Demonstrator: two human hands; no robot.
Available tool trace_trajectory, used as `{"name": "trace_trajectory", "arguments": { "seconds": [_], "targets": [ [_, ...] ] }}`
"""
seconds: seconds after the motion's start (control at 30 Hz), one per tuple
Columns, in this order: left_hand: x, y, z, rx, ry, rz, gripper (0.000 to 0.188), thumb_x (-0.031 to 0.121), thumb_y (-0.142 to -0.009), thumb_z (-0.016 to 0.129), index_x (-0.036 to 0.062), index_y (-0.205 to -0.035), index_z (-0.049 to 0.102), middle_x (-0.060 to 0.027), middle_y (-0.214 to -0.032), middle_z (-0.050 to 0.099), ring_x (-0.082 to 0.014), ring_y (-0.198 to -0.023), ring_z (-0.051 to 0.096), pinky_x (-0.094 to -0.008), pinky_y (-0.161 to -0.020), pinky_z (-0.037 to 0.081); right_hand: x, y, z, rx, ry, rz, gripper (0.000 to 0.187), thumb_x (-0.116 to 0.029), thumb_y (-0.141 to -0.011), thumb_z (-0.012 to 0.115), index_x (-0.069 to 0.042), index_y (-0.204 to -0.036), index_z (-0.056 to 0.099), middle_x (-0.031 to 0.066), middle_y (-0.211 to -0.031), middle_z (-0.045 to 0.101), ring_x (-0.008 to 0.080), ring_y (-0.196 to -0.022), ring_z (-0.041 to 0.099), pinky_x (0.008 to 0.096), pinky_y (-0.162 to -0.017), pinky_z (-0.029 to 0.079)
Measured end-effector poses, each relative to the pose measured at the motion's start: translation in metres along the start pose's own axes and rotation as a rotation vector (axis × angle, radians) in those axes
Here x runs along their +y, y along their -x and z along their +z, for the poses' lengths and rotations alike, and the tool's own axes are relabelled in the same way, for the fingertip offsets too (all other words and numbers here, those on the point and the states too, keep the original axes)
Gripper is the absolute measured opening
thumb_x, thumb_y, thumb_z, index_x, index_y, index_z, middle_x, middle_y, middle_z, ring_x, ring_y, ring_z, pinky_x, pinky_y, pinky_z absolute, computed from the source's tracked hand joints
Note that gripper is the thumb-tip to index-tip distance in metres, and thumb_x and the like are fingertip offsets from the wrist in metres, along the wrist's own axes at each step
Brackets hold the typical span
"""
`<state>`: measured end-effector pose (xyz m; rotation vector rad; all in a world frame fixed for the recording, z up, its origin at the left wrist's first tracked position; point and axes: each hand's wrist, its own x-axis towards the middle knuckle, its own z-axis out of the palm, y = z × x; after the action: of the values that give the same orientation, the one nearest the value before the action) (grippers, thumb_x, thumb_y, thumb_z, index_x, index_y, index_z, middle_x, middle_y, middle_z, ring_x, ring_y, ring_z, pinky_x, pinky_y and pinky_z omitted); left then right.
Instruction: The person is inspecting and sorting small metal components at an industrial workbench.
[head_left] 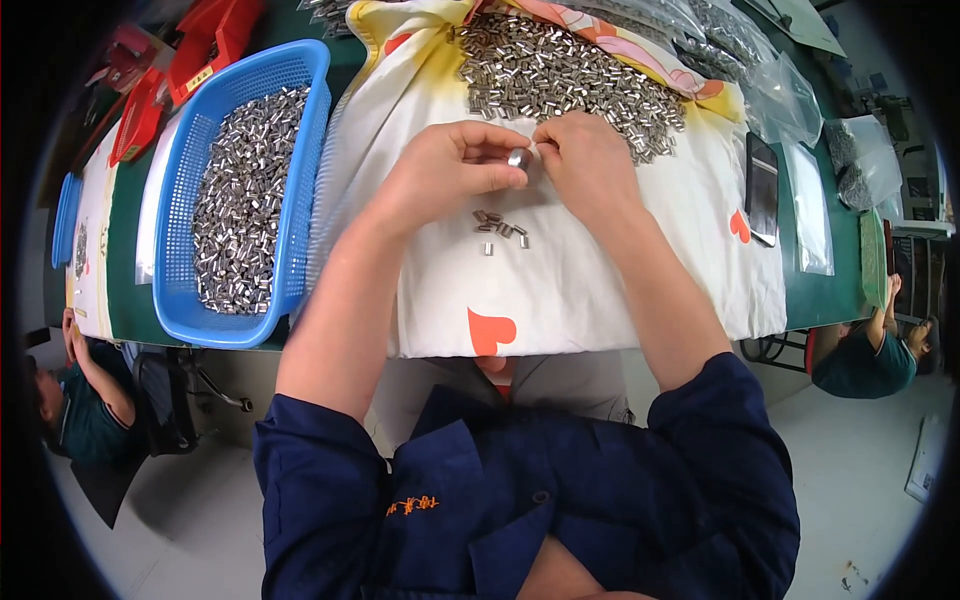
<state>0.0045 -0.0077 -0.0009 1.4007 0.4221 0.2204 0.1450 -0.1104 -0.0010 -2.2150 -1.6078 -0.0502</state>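
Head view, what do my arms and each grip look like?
Your left grip and right grip are gloveless, with no watch showing. The left forearm and right forearm are bare below short, dark navy sleeves. The matching shirt has orange embroidery on its left chest.

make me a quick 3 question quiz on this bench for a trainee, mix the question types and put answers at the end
1. Which hand holds the shiny metal piece between thumb and finger? a) left b) right
2. True or false: the blue basket stands left of the large heap of metal cylinders.
3. Fill in: a black ____ lies near the right edge of the white cloth.

Key: 1. a, the left hand; 2. true; 3. phone.
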Motion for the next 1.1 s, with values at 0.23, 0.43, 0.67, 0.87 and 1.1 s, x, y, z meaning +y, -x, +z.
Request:
{"name": "trace_trajectory", "arguments": {
  "seconds": [0.23,0.43,0.67,0.87,1.1],
  "targets": [
    [0.003,-0.001,-0.005,0.138,0.066,-0.055,0.032,0.004,-0.074,0.064,0.0006,-0.105,0.056,-0.0034,-0.084,0.063,-0.0080,-0.074,0.057,-0.0199,-0.068,0.045,-0.003,0.003,-0.017,0.004,-0.597,0.184,0.007,-0.008,-0.074,0.056,-0.003,-0.078,0.061,0.0092,-0.080,0.061,0.0198,-0.071,0.058,0.0289,-0.065,0.046],
    [0.002,0.000,-0.005,0.117,0.117,0.031,0.033,0.003,-0.074,0.064,-0.0012,-0.106,0.055,-0.0071,-0.085,0.063,-0.0097,-0.078,0.058,-0.0198,-0.073,0.045,-0.013,0.005,-0.022,-0.029,-0.761,0.049,0.010,-0.004,-0.074,0.059,-0.002,-0.084,0.061,0.0022,-0.079,0.061,0.0087,-0.071,0.054,0.0225,-0.066,0.044],
    [-0.001,0.000,-0.004,0.132,0.072,0.043,0.032,0.002,-0.074,0.063,-0.0044,-0.105,0.055,-0.0089,-0.086,0.063,-0.0112,-0.078,0.060,-0.0205,-0.072,0.046,-0.019,0.008,-0.016,0.135,-0.506,-0.087,0.008,-0.008,-0.071,0.060,-0.004,-0.079,0.062,0.0075,-0.073,0.061,0.0176,-0.064,0.059,0.0277,-0.058,0.047],
    [0.004,0.002,-0.005,0.115,0.047,0.027,0.032,0.001,-0.074,0.064,-0.0049,-0.103,0.056,-0.0094,-0.086,0.063,-0.0118,-0.078,0.060,-0.0208,-0.072,0.047,-0.014,0.006,-0.022,0.034,-0.597,-0.020,0.010,-0.008,-0.071,0.061,-0.003,-0.079,0.061,0.0082,-0.073,0.062,0.0173,-0.065,0.060,0.0268,-0.060,0.047],
    [0.008,0.005,0.000,0.042,-0.003,-0.086,0.030,0.002,-0.072,0.067,-0.0021,-0.100,0.059,-0.0047,-0.085,0.063,-0.0080,-0.077,0.058,-0.0195,-0.070,0.047,0.007,-0.003,-0.021,-0.133,-0.728,0.195,0.012,-0.008,-0.074,0.062,-0.002,-0.084,0.062,-0.0007,-0.072,0.059,0.0061,-0.066,0.053,0.0201,-0.061,0.043]
  ]
}}
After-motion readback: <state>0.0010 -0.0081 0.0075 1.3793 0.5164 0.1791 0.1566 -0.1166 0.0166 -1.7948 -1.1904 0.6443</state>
